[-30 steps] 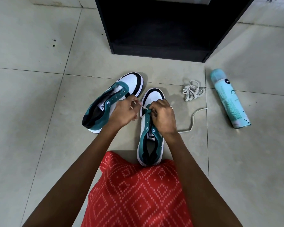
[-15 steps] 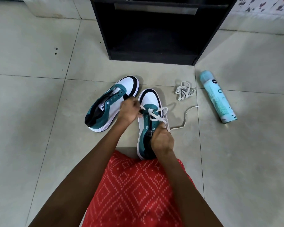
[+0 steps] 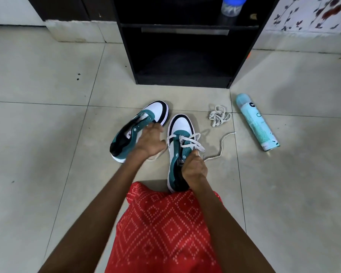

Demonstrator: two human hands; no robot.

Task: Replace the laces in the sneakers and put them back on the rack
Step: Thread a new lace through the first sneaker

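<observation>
My right hand [image 3: 194,167] is curled round the tongue and collar of the laced sneaker [image 3: 180,126]. It lies on the floor tiles [image 3: 47,154] by my knee, toe pointing to twelve o'clock. A white lace [image 3: 197,146] crosses the eyelets nearest the toe, and one end trails over the floor toward three o'clock. My left hand [image 3: 150,142], blurred, has its fingers spread and grips nothing. It hangs between the laced sneaker and the unlaced sneaker [image 3: 158,111] at ten o'clock. A bundled lace [image 3: 219,115] lies at one o'clock of the laced sneaker, with a spray can [image 3: 256,123] beyond it at two. The black rack [image 3: 181,80] stands at twelve, a blue-lidded jar [image 3: 231,5] on its shelf.
</observation>
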